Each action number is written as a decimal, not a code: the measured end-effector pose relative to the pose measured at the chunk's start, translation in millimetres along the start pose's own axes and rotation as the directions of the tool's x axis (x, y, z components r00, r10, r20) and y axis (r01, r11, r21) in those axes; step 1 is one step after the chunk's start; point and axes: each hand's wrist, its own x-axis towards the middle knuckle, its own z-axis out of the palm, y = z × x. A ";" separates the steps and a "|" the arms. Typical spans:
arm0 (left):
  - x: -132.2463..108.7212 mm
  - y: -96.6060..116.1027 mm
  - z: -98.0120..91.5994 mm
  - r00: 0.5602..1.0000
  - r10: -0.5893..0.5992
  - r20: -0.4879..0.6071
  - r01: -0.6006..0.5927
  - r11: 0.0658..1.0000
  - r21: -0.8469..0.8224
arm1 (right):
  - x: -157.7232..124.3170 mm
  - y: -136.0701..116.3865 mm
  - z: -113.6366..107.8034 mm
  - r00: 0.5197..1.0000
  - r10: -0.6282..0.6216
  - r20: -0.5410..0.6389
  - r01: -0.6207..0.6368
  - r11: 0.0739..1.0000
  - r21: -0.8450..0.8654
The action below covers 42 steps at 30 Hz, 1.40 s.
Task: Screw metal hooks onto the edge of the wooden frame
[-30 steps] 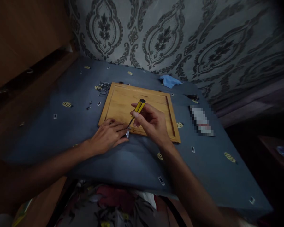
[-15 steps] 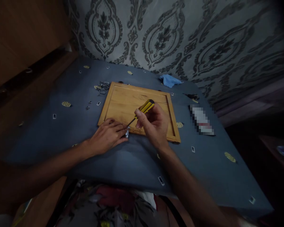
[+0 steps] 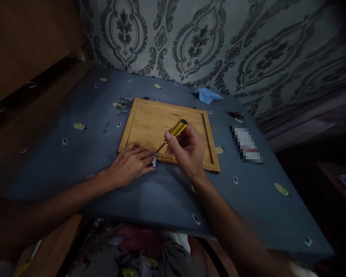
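A framed wooden panel (image 3: 161, 119) lies flat on the blue cloth. My right hand (image 3: 190, 154) grips a screwdriver (image 3: 177, 129) by its yellow and black handle, its shaft slanting down to the left. The tip meets a small shiny metal fitting (image 3: 154, 162) at the panel's near edge. My left hand (image 3: 132, 163) is closed on that fitting, thumb below and fingers over the panel's edge. The fingers hide most of the fitting, so its exact kind is unclear.
Left of the panel lie several small screws (image 3: 107, 127) and a pile of metal pieces (image 3: 124, 104). A blue rag (image 3: 208, 95) sits near the patterned wall. To the right are a dark object (image 3: 235, 114) and a blurred-out packet (image 3: 246, 144). The blue tablecloth (image 3: 253, 207) spreads beneath everything.
The view has shifted very slightly. Both hands and the screwdriver keep nearly the same places, with the tip still at the metal fitting.
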 end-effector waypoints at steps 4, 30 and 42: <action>-0.1 -0.6 0.4 1.000 -0.007 0.017 0.007 1.000 -0.022 | -0.3 1.1 0.5 1.000 0.002 0.015 -0.002 1.000 0.016; 1.4 0.2 -0.4 1.000 0.007 0.001 -0.007 1.000 0.021 | 4.5 -7.4 -20.2 0.913 -0.014 0.407 -0.008 0.999 0.052; -0.1 0.0 -0.8 1.000 0.008 -0.002 -0.008 1.000 -0.002 | 3.5 1.1 -4.0 0.987 0.034 0.154 -0.053 0.991 0.123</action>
